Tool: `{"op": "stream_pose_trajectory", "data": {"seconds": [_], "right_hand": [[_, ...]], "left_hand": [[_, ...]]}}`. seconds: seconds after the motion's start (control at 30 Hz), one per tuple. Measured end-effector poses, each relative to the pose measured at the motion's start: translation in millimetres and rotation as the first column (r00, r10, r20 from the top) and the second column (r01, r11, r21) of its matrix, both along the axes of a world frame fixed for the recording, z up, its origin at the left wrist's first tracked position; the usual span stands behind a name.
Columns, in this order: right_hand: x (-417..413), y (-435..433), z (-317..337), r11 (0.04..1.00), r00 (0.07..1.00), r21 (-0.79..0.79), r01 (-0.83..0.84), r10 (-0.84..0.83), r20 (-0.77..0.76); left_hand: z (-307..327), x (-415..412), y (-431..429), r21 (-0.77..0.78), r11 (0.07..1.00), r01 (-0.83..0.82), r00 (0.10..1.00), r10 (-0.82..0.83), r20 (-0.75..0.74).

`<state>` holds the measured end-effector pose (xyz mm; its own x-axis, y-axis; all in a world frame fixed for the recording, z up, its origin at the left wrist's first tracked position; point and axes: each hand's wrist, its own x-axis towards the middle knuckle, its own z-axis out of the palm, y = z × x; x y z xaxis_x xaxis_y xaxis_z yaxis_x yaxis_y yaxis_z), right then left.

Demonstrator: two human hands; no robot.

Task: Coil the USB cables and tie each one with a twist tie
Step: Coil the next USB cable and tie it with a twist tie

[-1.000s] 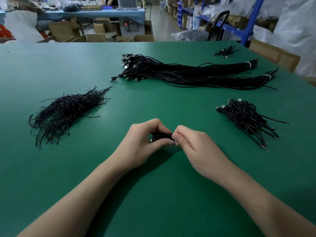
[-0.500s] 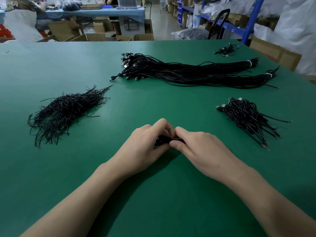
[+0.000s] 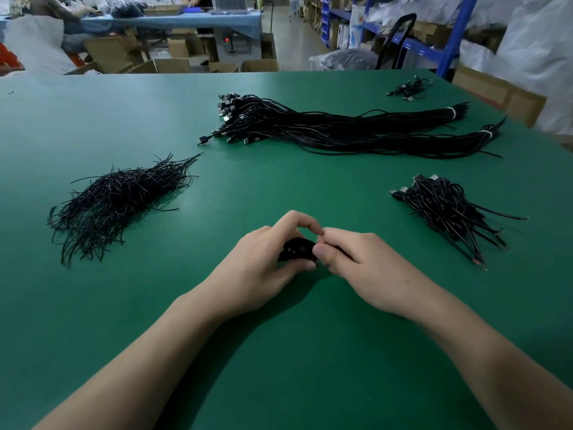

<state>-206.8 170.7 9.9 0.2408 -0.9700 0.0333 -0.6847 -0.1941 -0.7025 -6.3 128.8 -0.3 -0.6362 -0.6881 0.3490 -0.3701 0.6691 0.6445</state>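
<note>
A small black coiled USB cable [image 3: 296, 250] sits between both hands, just above the green table [image 3: 279, 352]. My left hand [image 3: 263, 262] curls round the coil, thumb and forefinger arched over it. My right hand [image 3: 359, 265] pinches at the coil's right end, its fingertips meeting those of the left hand. A twist tie cannot be made out there. To the left lies a loose heap of black twist ties [image 3: 114, 203]. Long uncoiled USB cables [image 3: 341, 131] stretch across the far middle. At the right rests a pile of coiled, tied cables [image 3: 449, 212].
A few more cables [image 3: 407, 88] lie at the far right corner. Beyond the table's far edge stand cardboard boxes [image 3: 173, 65], a blue-covered bench [image 3: 173, 20] and blue shelving [image 3: 452, 35]. A brown box [image 3: 496, 91] stands off the right edge.
Both hands shifted slightly right with the coil. The left forefinger lifted into an arch over it, and the right fingers turned at the coil's end.
</note>
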Motion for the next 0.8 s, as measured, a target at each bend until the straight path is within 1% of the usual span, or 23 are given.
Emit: {"op": "stream_pose_trajectory", "data": {"seconds": [0.13,0.27,0.33,0.4,0.5,0.57,0.67,0.73,0.8], "right_hand": [[-1,-1,0,0.997,0.984,0.081,-0.011,-0.004,0.179],[-2,-2,2,0.991,0.962,0.134,-0.023,-0.014,0.272],[0,-2,2,0.987,0.943,0.156,-0.037,-0.018,0.333],[2,-1,2,0.983,0.918,0.177,-0.050,-0.025,0.395],[3,-1,3,0.978,0.886,0.199,-0.069,-0.031,0.462],[4,-1,3,0.979,0.877,0.196,-0.048,-0.052,0.477],[7,-1,1,0.986,0.846,0.161,0.041,-0.120,0.520],[10,-2,-1,0.987,0.841,0.119,0.106,-0.153,0.519],[12,-2,-4,0.982,0.843,0.075,0.174,-0.188,0.504]], "left_hand": [[0,1,0,0.123,0.992,0.003,0.993,0.011,-0.117],[0,0,0,0.141,0.988,-0.066,0.983,0.089,-0.163],[0,-1,1,0.105,0.987,-0.118,0.978,0.134,-0.161],[0,-2,1,0.032,0.980,-0.198,0.968,0.200,-0.154],[0,-2,-1,-0.053,0.948,-0.315,0.938,0.302,-0.168],[0,-4,-1,-0.080,0.912,-0.402,0.905,0.382,-0.186],[2,-7,1,-0.116,0.831,-0.544,0.825,0.504,-0.254],[2,-6,3,-0.180,0.809,-0.560,0.817,0.503,-0.283],[2,-8,6,-0.174,0.848,-0.500,0.854,0.449,-0.264]]}}
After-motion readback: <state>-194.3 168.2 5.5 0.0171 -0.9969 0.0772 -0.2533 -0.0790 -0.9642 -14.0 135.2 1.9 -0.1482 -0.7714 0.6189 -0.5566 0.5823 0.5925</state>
